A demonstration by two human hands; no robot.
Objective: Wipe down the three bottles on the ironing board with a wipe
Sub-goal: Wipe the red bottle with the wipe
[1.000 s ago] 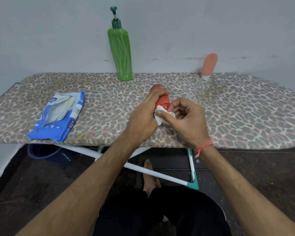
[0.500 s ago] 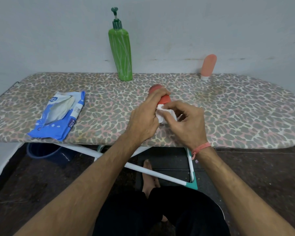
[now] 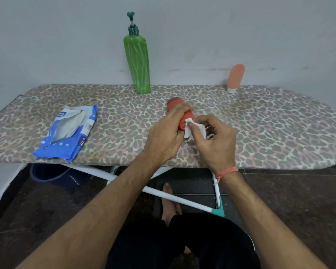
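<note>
My left hand (image 3: 166,135) grips a small red bottle (image 3: 184,119) over the middle of the ironing board (image 3: 270,129), tilted with its top pointing away from me. My right hand (image 3: 214,138) pinches a white wipe (image 3: 194,129) and presses it against the bottle's near end. A tall green pump bottle (image 3: 137,63) stands upright at the board's far edge by the wall. A small peach tube (image 3: 235,77) stands on its white cap at the far right.
A blue and white wipes pack (image 3: 68,133) lies opened on the board's left part. Below the board are its white legs (image 3: 163,195), a dark blue bucket (image 3: 49,175) at the left and my bare foot (image 3: 169,199) on the dark floor.
My right hand with the wipe has shifted along the red bottle's lower end, and the left hand has turned the bottle slightly. The other bottles and the pack have not moved.
</note>
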